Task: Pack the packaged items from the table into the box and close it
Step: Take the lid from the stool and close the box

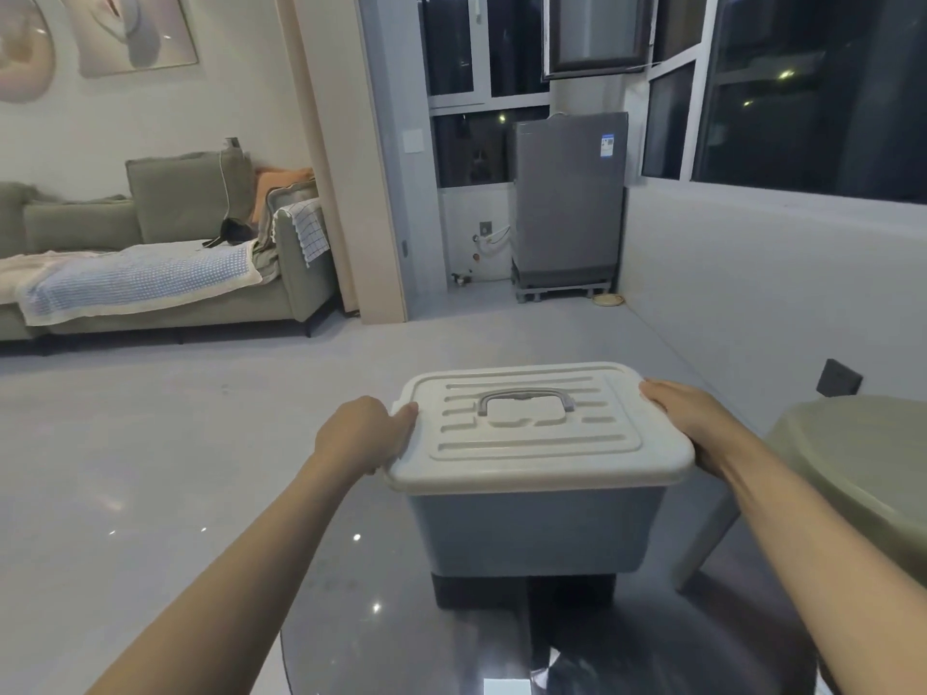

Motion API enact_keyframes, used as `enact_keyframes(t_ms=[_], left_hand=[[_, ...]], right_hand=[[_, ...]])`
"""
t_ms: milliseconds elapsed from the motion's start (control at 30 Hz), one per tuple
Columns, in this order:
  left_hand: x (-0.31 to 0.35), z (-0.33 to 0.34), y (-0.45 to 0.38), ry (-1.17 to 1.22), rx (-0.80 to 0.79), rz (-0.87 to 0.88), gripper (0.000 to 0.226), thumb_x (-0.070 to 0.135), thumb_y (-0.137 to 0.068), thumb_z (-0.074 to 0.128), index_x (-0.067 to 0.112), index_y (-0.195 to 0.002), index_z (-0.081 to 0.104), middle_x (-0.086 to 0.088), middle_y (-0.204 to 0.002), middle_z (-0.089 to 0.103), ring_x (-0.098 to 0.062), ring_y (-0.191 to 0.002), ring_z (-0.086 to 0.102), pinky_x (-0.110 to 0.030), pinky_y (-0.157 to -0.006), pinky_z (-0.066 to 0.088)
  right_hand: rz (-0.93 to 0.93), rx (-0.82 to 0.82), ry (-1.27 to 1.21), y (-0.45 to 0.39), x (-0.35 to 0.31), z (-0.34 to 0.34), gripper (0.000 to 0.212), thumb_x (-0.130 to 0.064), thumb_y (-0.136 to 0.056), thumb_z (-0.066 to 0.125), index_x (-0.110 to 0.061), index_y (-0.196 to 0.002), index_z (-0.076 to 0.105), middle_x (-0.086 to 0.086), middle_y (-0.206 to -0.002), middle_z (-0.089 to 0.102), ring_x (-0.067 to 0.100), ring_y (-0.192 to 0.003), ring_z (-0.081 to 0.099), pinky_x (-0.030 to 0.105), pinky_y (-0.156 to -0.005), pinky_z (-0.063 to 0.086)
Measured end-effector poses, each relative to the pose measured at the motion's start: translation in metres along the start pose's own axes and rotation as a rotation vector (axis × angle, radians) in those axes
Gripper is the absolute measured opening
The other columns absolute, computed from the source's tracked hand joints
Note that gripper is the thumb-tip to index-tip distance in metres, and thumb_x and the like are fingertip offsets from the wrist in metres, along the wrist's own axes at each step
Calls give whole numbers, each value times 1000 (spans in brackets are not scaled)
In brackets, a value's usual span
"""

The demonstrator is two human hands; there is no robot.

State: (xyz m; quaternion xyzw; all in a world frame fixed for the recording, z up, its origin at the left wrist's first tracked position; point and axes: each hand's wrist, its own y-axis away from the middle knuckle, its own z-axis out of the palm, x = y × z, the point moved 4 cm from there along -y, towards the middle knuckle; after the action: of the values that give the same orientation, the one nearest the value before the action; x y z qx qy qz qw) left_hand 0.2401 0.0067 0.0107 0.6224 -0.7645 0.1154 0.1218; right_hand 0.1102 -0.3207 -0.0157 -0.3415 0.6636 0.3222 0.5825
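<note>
box point(534, 534): grey-blue tub w/ white lid point(539, 428); sits on dark glass table point(391, 639), far side, over a dark block; contents hidden
lid: lies flat over rim, grey handle point(524, 397) folded down at centre; can't tell if it's snapped on all round
left hand point(363, 433): at lid's left edge; fingers curled under the lip, thumb on top; gripping it
right hand point(689, 413): at lid's right edge; fingers fairly straight along the rim, palm against the side; pressing, not pinching, as far as I can see
step: prob. the closing stage; no packaged items visible on table
next: likely even push down both sides til lid seats; check corners
around: pale chair point(863, 474) just right of table; sofa point(150, 273) far left; washer point(569, 203) by windows
</note>
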Motion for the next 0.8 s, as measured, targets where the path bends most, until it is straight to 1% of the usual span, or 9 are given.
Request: enact_keyframes(t_ms=[67, 133, 267, 333, 433, 500, 567, 700, 800], left_hand=[[-1, 8, -5, 210, -35, -51, 57, 49, -92, 36, 2, -86, 67, -11, -82, 70, -31, -77, 68, -33, -72, 52], [-2, 17, -6, 485, -101, -95, 45, 46, -92, 40, 8, -100, 64, -13, -99, 66, -34, -93, 66, -35, -75, 52], [-7, 27, 1, 775, -254, -223, 37, 54, -88, 43, 22, -93, 62, -5, -91, 70, -23, -77, 67, -28, -56, 53], [-8, 29, 2, 815, -282, -231, 35, 56, -87, 45, 25, -89, 62, -3, -90, 71, -21, -73, 66, -24, -53, 50], [-8, 28, 2, 820, -263, -211, 35, 56, -86, 47, 25, -89, 62, -2, -89, 69, -19, -73, 63, -24, -58, 49], [-7, 25, 1, 793, -216, -175, 37, 54, -87, 49, 21, -93, 65, -3, -88, 69, -19, -70, 62, -24, -58, 48], [-7, 20, 1, 737, -143, -135, 46, 50, -87, 53, 8, -103, 65, -11, -96, 69, -23, -73, 62, -25, -54, 46], [-8, 18, 1, 715, -60, -174, 55, 46, -81, 63, -5, -101, 66, -18, -99, 68, -24, -68, 60, -25, -49, 42], [-9, 20, 1, 716, 10, -185, 60, 44, -80, 66, -9, -107, 65, -20, -110, 68, -35, -92, 65, -28, -64, 40]], right_hand=[[-5, -10, 24, -1, 3, -2, 18, -23, -93, 49, -15, -104, 60, 2, -97, 64, 16, -86, 61, 33, -80, 48], [-13, -18, 58, -3, 8, -6, 25, -33, -91, 51, -18, -109, 61, 2, -110, 63, 20, -101, 59, 40, -97, 44], [118, -31, 53, -4, 16, -8, 40, -52, -83, 56, -23, -109, 64, -1, -114, 64, 21, -104, 59, 40, -97, 44], [200, -32, 82, -2, 19, -9, 50, -61, -76, 58, -18, -99, 68, 2, -107, 69, 25, -99, 64, 41, -95, 47], [254, 11, 131, 5, 17, -11, 61, -66, -68, 62, -13, -96, 71, 10, -103, 73, 33, -100, 66, 46, -90, 52], [238, 69, 133, 10, 13, -13, 57, -64, -65, 67, -12, -87, 70, 8, -93, 73, 28, -86, 69, 37, -66, 57], [211, 139, 156, 14, 8, -14, 51, -59, -66, 69, -11, -83, 66, 3, -80, 69, 21, -71, 65, 26, -51, 45], [136, 176, 172, 24, 4, -13, 36, -43, -74, 70, -8, -79, 64, 7, -79, 65, 21, -69, 61, 25, -56, 45], [37, 179, 185, 33, 3, -9, 33, -30, -78, 67, -1, -93, 66, 12, -86, 66, 25, -75, 60, 32, -64, 42]])
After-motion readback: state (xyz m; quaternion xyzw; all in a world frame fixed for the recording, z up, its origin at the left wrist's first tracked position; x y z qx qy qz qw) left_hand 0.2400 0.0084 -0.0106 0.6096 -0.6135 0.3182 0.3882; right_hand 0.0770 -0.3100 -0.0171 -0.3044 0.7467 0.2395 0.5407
